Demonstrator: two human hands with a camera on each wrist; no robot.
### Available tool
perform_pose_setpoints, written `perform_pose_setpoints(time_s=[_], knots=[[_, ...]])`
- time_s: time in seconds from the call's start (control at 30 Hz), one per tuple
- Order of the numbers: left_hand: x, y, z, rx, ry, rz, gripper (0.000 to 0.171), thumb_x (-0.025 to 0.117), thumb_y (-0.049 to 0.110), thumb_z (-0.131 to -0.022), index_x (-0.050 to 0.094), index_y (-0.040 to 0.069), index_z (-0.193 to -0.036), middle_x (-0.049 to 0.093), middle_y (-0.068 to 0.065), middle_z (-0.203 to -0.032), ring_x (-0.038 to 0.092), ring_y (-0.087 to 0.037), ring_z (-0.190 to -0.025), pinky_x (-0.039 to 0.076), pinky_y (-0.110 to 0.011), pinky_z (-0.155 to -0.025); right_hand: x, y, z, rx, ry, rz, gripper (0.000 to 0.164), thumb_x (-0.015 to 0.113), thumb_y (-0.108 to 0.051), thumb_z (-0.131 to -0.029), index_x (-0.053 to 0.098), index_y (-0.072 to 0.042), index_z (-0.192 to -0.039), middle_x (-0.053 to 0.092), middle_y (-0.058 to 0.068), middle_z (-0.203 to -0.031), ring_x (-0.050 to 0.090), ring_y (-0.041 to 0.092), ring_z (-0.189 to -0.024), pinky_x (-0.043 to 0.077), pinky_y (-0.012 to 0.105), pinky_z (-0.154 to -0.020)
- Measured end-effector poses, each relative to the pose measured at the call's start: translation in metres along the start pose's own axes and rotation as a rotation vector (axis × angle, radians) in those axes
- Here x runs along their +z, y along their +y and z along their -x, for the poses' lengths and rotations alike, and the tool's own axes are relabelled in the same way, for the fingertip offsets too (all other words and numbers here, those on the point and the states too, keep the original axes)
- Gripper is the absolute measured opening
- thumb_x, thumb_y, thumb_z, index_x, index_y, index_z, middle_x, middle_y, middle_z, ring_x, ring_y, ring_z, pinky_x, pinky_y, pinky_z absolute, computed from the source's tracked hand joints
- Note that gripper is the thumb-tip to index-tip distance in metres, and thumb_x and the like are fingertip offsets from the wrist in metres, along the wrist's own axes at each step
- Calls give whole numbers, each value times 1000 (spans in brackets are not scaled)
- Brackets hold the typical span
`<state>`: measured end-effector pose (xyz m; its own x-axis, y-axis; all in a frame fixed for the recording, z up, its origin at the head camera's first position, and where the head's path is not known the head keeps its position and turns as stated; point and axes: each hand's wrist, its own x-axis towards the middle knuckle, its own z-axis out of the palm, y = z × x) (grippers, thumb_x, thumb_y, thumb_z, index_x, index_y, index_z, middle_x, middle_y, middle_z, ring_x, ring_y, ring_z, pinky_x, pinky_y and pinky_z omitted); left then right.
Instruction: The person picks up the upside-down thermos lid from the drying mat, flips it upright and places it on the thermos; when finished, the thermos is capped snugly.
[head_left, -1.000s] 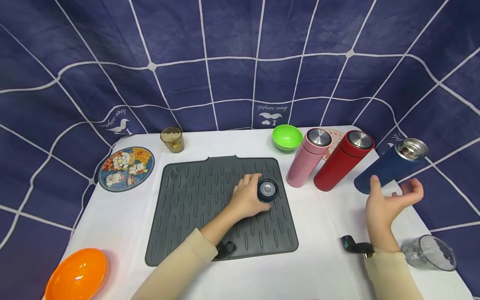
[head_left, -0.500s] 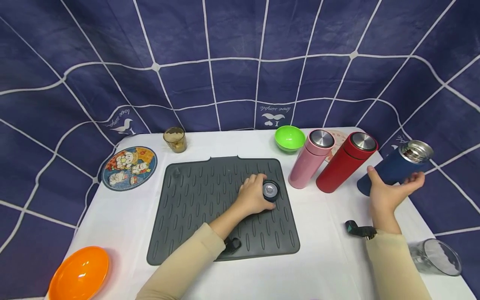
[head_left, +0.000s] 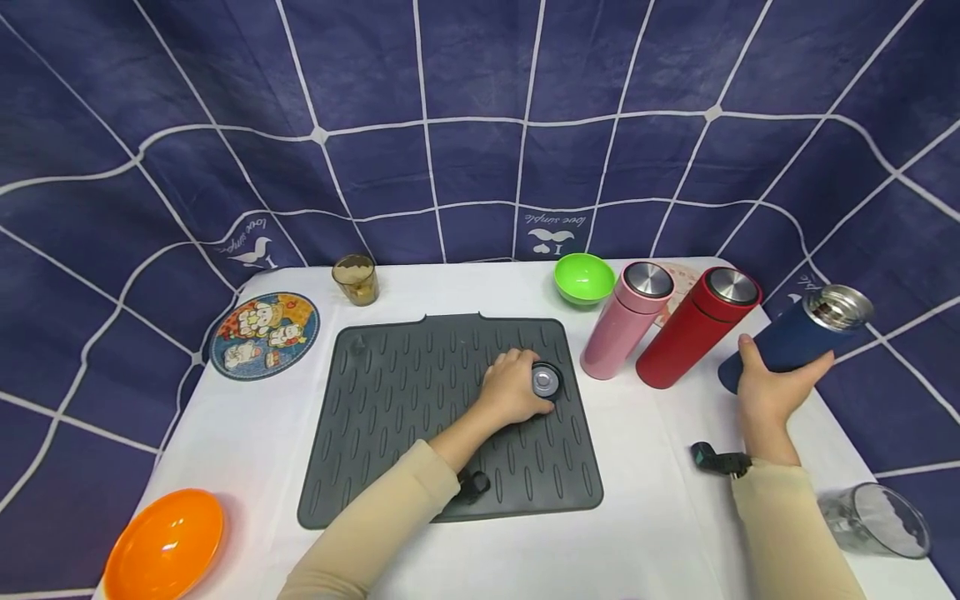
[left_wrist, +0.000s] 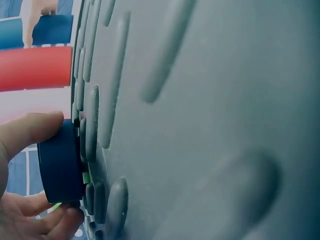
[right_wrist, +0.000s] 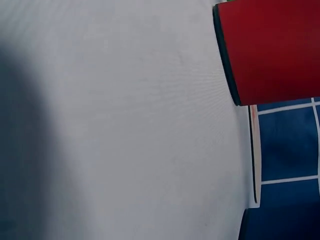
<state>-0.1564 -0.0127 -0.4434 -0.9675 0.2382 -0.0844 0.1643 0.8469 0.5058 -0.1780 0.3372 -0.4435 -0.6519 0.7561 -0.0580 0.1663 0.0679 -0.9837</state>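
On the dark grey ridged mat (head_left: 420, 417), my left hand (head_left: 512, 392) holds a round dark blue bottle lid (head_left: 547, 382), its silvery inside facing up. The left wrist view shows the thumb and fingers on opposite sides of the lid (left_wrist: 62, 160). At the right, my right hand (head_left: 776, 400) grips a dark blue thermos bottle (head_left: 802, 337), thumb on its near left side; the other fingers are partly hidden. The thermos has no lid, and its steel mouth is bare. In the right wrist view only a bit of the blue thermos (right_wrist: 280, 225) shows.
A red thermos (head_left: 693, 333) and a pink thermos (head_left: 622, 325) stand left of the blue one. Also about are a green bowl (head_left: 585, 279), brown glass (head_left: 356, 280), round patterned placemat (head_left: 264, 336), orange bowl (head_left: 165, 546) and clear glass (head_left: 873, 521).
My right hand has closed in on the blue thermos, its fingers passing from spread and apart to round the bottle. My left hand stays with the lid on the mat. The view shifts slightly.
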Motion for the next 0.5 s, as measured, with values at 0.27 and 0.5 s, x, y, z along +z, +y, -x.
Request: perform_pose_setpoints(time_s=[0.27, 0.5], knots=[[-8, 1, 6, -5, 93, 78, 76, 82, 40, -66, 50, 9, -128, 64, -5, -111, 56, -20, -101, 48, -37, -84, -1, 3, 1, -66, 19, -6, 100, 74, -28, -78, 4, -34, -148, 27, -10, -151, 27, 4, -139, 17, 19, -115], [-32, 11, 22, 68, 227, 243, 74, 78, 38, -67, 47, 16, -129, 54, -1, -113, 56, -17, -99, 49, -36, -83, -3, 5, 4, -78, 12, 27, 102, 73, -31, -79, 0, -33, -149, 24, -8, -153, 25, 4, -140, 15, 20, -116]])
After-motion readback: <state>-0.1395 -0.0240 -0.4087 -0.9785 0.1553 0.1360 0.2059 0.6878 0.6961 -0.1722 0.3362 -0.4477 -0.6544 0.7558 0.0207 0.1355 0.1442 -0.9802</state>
